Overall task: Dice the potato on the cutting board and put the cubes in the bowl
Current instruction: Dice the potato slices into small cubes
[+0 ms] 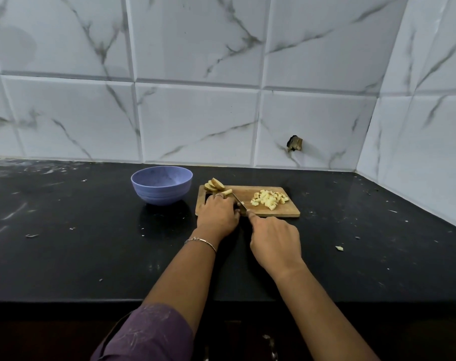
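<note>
A white marble-patterned tiled wall (195, 113) backs a black countertop (65, 256), which is scuffed and dotted with small scraps. A wooden cutting board (281, 211) lies on the countertop, and just to its left stands a blue bowl (159, 195), apart from both hands, with nothing visible inside it. The left hand (217, 214) rests on the left part of the board, its fingers bent down over a potato strip (227, 192). It seems to pin the strip in place, though the back of the hand hides the fingertips. The right hand (275, 241) sits at the board's near edge, clenched around the handle of a knife (238, 199) with the forefinger stretched forward. The blade slants up and left across the board and meets the strip just beside the left fingers. A pile of potato cubes (268, 199) lies on the right half of the board, beyond the right hand and clear of it. Stacked potato slices (215, 185) lean at the far left corner, just past the left fingers. A thin bracelet (201, 241) circles the left wrist, and a ring (220, 195) shows on one finger. A stray potato bit (339, 248) lies on the countertop well to the right.
</note>
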Demonstrator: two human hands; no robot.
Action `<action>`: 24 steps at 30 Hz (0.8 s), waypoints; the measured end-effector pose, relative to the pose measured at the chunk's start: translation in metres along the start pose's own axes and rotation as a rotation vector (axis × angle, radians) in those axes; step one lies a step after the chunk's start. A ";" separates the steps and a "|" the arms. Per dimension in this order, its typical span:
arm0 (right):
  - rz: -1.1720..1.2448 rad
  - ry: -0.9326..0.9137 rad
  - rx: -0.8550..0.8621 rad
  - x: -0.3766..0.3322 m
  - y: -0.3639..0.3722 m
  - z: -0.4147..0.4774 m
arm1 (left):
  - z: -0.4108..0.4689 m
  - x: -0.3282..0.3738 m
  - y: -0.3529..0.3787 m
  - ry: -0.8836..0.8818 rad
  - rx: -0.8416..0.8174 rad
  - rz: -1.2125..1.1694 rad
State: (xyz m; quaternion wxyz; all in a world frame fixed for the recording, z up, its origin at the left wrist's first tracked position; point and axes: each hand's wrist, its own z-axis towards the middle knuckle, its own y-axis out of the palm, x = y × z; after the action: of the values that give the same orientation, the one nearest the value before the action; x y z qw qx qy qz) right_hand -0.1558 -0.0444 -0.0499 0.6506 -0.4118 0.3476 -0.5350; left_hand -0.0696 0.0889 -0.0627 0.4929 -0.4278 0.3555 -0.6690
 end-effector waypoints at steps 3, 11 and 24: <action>0.009 0.046 -0.014 0.002 0.000 0.000 | 0.002 -0.003 0.000 -0.006 0.008 -0.049; 0.141 0.108 0.052 0.009 -0.002 -0.006 | 0.002 -0.004 -0.002 -0.037 0.030 -0.109; 0.214 0.063 0.023 0.005 -0.006 -0.008 | 0.002 -0.003 -0.005 -0.032 0.035 -0.130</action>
State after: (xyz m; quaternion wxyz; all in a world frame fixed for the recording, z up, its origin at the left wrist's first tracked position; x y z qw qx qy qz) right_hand -0.1644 -0.0515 -0.0476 0.6976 -0.3479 0.4036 -0.4790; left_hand -0.0695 0.0929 -0.0582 0.4613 -0.4521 0.3074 -0.6988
